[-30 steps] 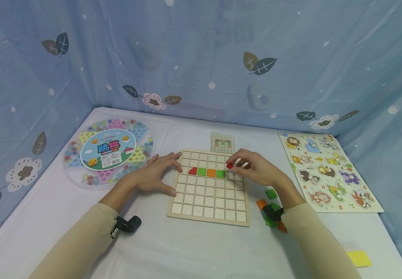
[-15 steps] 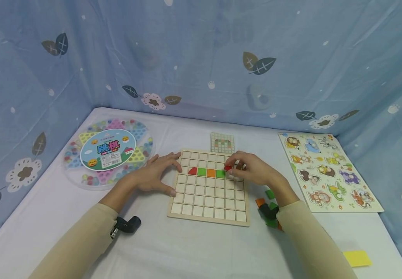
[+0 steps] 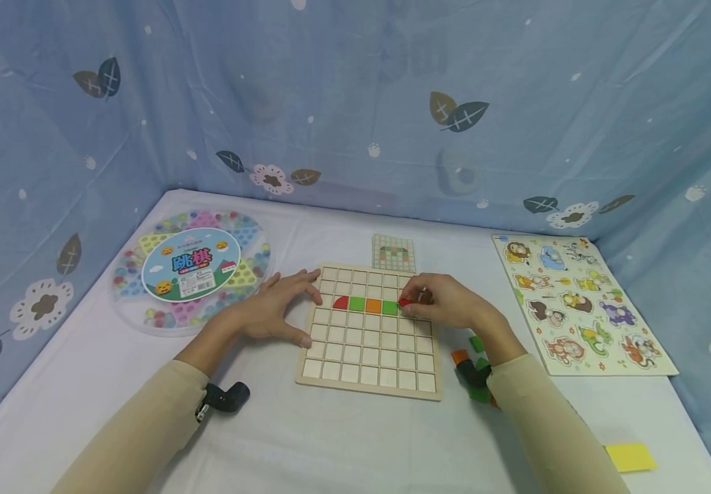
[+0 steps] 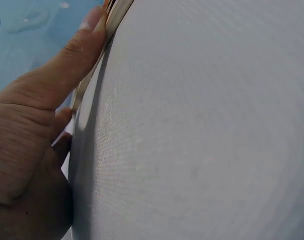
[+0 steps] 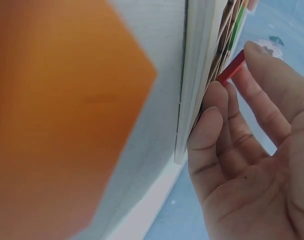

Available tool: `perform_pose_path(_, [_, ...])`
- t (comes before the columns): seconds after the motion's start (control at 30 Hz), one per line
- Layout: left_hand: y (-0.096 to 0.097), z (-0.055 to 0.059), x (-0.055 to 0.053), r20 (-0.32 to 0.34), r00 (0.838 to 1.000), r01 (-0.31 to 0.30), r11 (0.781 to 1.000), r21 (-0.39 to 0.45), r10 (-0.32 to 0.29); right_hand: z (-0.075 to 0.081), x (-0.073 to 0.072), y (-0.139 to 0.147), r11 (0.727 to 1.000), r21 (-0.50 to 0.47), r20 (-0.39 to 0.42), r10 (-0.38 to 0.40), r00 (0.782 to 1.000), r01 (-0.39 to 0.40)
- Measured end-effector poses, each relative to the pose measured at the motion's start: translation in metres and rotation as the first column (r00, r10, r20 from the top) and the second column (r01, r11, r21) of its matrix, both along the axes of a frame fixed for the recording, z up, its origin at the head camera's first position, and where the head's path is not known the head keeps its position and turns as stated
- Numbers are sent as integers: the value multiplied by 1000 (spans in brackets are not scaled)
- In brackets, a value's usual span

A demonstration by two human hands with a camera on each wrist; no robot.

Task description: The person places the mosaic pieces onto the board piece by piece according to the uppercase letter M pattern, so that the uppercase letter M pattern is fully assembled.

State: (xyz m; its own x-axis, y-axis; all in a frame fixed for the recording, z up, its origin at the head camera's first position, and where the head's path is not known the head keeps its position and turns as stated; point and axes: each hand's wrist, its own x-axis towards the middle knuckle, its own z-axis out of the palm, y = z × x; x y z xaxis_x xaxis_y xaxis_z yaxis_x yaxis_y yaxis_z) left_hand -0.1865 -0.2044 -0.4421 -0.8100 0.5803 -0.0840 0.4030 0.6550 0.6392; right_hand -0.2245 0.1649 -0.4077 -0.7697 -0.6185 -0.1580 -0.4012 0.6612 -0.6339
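Observation:
A square wooden grid board (image 3: 361,336) lies on the white table. One row holds a rounded red tile (image 3: 341,302), a green tile (image 3: 357,304), an orange tile (image 3: 374,306) and a second green tile (image 3: 389,307). Between thumb and fingers, my right hand (image 3: 448,300) pinches another red tile (image 5: 233,67). In the right wrist view that tile is tilted, one edge at the board. My left hand (image 3: 278,305) rests at the board's left edge, fingers spread, thumb (image 4: 81,55) touching the rim.
Loose green and orange tiles (image 3: 460,357) lie right of the board, partly under my right wrist. A small pattern card (image 3: 394,253) lies behind it. A round Chinese checkers set (image 3: 191,267) is at left, an animal puzzle board (image 3: 577,302) at right. A yellow piece (image 3: 631,457) lies front right.
My right hand has moved slightly left and down with the red tile, bringing it beside the right-hand green tile. The left hand has stayed in place.

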Motion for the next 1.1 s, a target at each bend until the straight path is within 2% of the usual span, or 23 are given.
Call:
perform_pose_path(0.27, [0,-1,-1,2,1000,1,1000,-5,-1,0,2,-3,998,57,-52,6,999,-3])
perform_pose_path(0.53, [0,-3,-1,-2,1000,-6,1000,-9,6,0,2,-3,998,62,-34,3,999,-1])
perform_pose_path(1.1, [1,1,0,-1,1000,0,1000,-11,0,1,4,1,995,97,-38,-14,999,17])
